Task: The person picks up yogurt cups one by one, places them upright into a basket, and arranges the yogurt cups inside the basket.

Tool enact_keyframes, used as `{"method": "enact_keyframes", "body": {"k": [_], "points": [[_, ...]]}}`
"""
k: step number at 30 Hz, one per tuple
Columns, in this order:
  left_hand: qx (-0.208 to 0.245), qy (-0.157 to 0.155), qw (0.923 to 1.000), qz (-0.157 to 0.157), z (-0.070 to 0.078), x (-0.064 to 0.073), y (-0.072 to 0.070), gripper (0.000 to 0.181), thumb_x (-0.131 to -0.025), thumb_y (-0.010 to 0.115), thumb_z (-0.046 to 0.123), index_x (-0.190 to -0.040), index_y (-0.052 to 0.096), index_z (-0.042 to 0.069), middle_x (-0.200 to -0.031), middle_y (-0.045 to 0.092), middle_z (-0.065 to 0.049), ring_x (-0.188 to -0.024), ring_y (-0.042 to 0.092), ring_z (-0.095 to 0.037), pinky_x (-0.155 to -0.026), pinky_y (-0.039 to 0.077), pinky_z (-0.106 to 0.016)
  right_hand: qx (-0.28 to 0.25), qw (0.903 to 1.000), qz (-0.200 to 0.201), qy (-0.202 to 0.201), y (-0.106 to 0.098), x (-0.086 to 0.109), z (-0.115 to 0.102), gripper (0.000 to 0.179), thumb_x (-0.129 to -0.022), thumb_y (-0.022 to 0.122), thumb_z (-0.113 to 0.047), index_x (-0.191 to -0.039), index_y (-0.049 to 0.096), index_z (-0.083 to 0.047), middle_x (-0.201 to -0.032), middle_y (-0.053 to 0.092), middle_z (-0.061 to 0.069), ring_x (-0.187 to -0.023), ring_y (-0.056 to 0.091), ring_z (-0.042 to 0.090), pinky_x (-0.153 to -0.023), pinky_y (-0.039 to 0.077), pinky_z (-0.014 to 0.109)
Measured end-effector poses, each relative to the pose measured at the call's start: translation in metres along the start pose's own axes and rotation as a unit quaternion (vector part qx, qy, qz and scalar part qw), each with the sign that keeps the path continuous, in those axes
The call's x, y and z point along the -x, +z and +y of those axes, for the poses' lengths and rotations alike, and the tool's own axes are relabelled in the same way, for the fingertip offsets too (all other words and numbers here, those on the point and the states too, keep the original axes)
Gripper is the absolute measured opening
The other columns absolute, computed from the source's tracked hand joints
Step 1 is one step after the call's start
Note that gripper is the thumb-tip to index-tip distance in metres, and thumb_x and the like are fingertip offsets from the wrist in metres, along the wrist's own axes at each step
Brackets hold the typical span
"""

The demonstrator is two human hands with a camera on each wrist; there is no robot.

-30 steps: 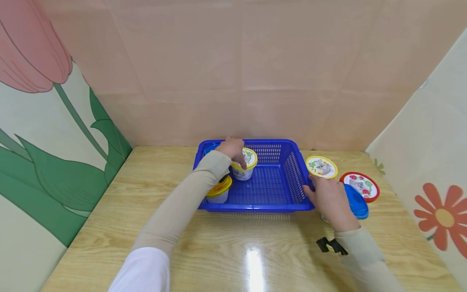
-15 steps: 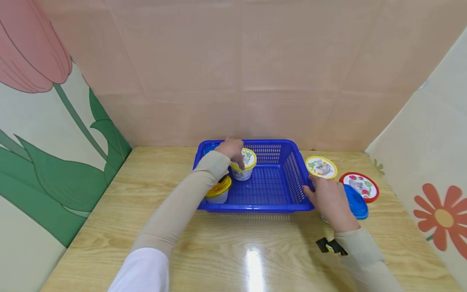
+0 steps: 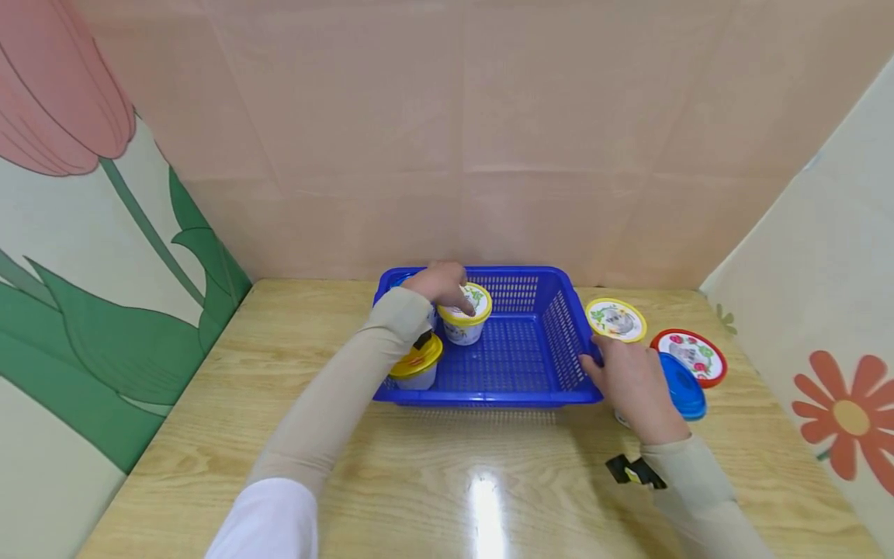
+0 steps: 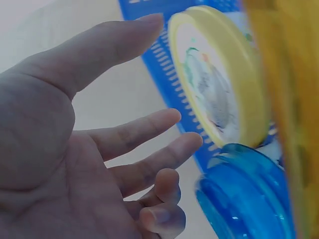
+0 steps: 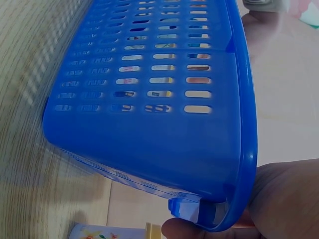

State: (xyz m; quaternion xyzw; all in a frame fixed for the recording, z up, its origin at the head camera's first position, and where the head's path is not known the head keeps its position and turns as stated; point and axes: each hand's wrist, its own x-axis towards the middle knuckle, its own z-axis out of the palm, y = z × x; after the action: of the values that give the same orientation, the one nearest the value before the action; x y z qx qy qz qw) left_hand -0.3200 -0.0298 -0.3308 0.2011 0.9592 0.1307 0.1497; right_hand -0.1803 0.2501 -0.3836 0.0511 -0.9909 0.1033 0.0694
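Note:
In the head view my left hand (image 3: 441, 281) is over the left part of a blue plastic basket (image 3: 517, 397), just above a white tub with a yellow-rimmed printed lid (image 3: 464, 332). Its fingers are spread and loosely bent in the left wrist view, apart from that lid. A clear blue lid (image 4: 249, 194) shows beside it there. Nearer the basket's front left corner stands a tub with a plain yellow lid (image 3: 417, 365), partly covered by my sleeve. My right hand (image 3: 635, 380) grips the basket's right rim, thumb on the inner side.
Right of the basket, on the wooden table (image 3: 391, 481), are a tub with a yellow-rimmed lid (image 3: 616, 317), one with a red-rimmed lid (image 3: 693, 353) and one with a blue lid (image 3: 684, 388), partly behind my right hand. Walls stand behind and at both sides.
My left hand has eased off the yellow-rimmed tub, rising slightly and drawing a little left. The tub stays in the basket. My right hand keeps its hold on the rim.

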Motion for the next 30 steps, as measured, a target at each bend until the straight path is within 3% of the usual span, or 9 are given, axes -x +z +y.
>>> {"method": "enact_keyframes", "body": {"k": [6, 12, 17, 22, 30], "points": [[0.068, 0.022, 0.9973, -0.015, -0.001, 0.01, -0.013, 0.059, -0.092, 0.069, 0.045, -0.134, 0.061, 0.004, -0.129, 0.064, -0.01, -0.114, 0.06, -0.022, -0.095, 0.051, -0.037, 0.004, 1.0, 0.002, 0.002, 0.0, -0.001, 0.0, 0.043, -0.096, 0.067, -0.026, -0.119, 0.064, 0.01, -0.104, 0.069, 0.031, -0.063, 0.059, 0.028, -0.066, 0.054, 0.05], [0.099, 0.04, 0.9941, 0.02, -0.003, 0.027, -0.021, 0.059, -0.095, 0.066, 0.044, -0.137, 0.056, 0.004, -0.137, 0.058, -0.012, -0.124, 0.055, -0.027, -0.101, 0.047, -0.041, 0.01, 0.9999, 0.009, -0.005, 0.0, 0.0, 0.0, 0.042, -0.096, 0.067, -0.026, -0.119, 0.064, 0.01, -0.105, 0.069, 0.031, -0.067, 0.063, 0.032, -0.067, 0.053, 0.053], [0.138, 0.035, 0.9871, 0.072, -0.011, 0.046, -0.022, 0.055, -0.096, 0.065, 0.042, -0.134, 0.057, 0.003, -0.132, 0.06, -0.016, -0.121, 0.057, -0.03, -0.101, 0.047, -0.044, 0.009, 0.9999, 0.007, -0.005, 0.0, 0.0, 0.001, 0.042, -0.096, 0.067, -0.025, -0.119, 0.065, 0.01, -0.104, 0.069, 0.031, -0.066, 0.062, 0.03, -0.066, 0.054, 0.052], [0.172, 0.03, 0.9744, 0.141, -0.026, 0.069, -0.023, 0.045, -0.097, 0.065, 0.038, -0.124, 0.062, 0.002, -0.119, 0.065, -0.016, -0.11, 0.06, -0.03, -0.097, 0.049, -0.044, 0.01, 0.9999, 0.01, -0.01, 0.001, 0.0, 0.0, 0.04, -0.096, 0.068, -0.025, -0.116, 0.065, 0.01, -0.101, 0.07, 0.03, -0.063, 0.06, 0.028, -0.066, 0.054, 0.051], [0.18, 0.019, 0.9581, 0.222, -0.049, 0.099, -0.018, 0.037, -0.103, 0.055, 0.036, -0.116, 0.066, 0.003, -0.109, 0.066, -0.013, -0.097, 0.059, -0.028, -0.084, 0.05, -0.043, 0.015, 0.9993, 0.026, -0.022, 0.002, 0.001, 0.002, 0.039, -0.095, 0.068, -0.024, -0.115, 0.066, 0.01, -0.1, 0.07, 0.03, -0.068, 0.064, 0.034, -0.064, 0.052, 0.052]]}}
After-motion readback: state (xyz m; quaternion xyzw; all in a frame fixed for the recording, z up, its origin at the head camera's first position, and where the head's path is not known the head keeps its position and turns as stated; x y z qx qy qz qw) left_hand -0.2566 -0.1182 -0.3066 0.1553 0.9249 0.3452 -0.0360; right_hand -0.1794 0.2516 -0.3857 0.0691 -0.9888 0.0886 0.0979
